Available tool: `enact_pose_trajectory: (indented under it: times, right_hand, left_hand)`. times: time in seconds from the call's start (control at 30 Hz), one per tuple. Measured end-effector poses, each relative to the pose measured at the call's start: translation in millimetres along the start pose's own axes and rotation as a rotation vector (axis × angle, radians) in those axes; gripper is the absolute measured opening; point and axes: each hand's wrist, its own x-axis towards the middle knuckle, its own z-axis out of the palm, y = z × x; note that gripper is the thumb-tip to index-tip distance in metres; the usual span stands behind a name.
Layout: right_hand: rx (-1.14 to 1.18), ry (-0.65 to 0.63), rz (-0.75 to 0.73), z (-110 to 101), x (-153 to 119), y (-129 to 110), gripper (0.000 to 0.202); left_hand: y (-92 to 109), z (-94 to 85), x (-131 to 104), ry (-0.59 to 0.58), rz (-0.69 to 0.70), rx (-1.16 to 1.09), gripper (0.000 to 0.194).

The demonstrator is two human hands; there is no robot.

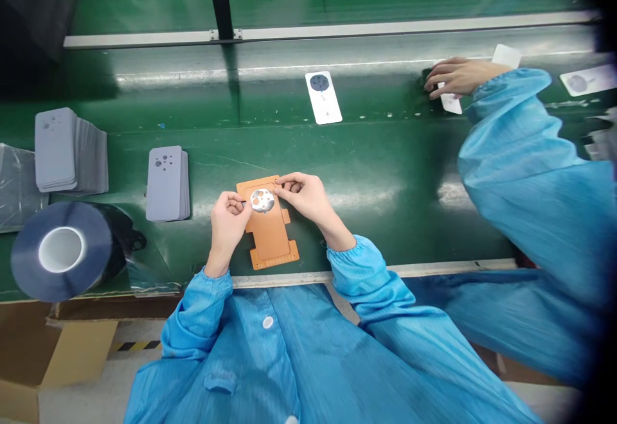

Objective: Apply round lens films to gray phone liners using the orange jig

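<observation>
An orange fixture plate (272, 234) with notched sides lies on the green work surface in front of me. At its upper end is a round, shiny silver piece with several holes (262, 200). My left hand (228, 221) is closed in a pinch at the left edge of the round piece, where a small dark bit shows at the fingertips. On the opposite side, my right hand (304, 199) pinches at the upper right edge of that piece, its thumb and forefinger close together. The exact contact of the fingertips is hard to make out.
Stacks of grey phone-back panels (164, 185) (55, 148) stand left, beside a large film roll (60, 250). A white phone-shaped panel (324, 97) lies ahead. A co-worker's hand (460, 78) handles another white panel (452, 103) at right. A metal rail (337, 32) crosses the back.
</observation>
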Motion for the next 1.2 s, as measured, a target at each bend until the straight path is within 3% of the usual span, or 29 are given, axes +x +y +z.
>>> enact_pose_trajectory:
  times: [0.33, 0.67, 0.87, 1.03, 1.1, 1.2]
  right_hand:
    - [-0.065, -0.045, -0.090, 4, -3, 6, 0.027]
    - [-0.049, -0.081, -0.076, 0, -6, -2, 0.033]
    - [-0.058, -0.082, -0.076, -1, -7, -3, 0.034]
    - [-0.069, -0.081, -0.094, -1, -7, 0, 0.035]
    - [-0.069, -0.077, -0.107, 0, -7, 2, 0.035]
    - [-0.064, -0.066, -0.115, 1, -6, 4, 0.036]
  left_hand:
    - [0, 1.4, 0, 0.011, 0.010, 0.011, 0.023]
    - [-9, -3.5, 1, 0.004, 0.000, -0.055, 0.022]
    - [-11, -30.3, 1, 0.031, -0.192, -0.273, 0.040]
    - [-8, -66.5, -2, 0.009, -0.362, -0.621, 0.081]
    - [-8, -75.7, -2, 0.047, -0.373, -0.652, 0.084]
    - [-11, -79.4, -2, 0.092, -0.378, -0.635, 0.073]
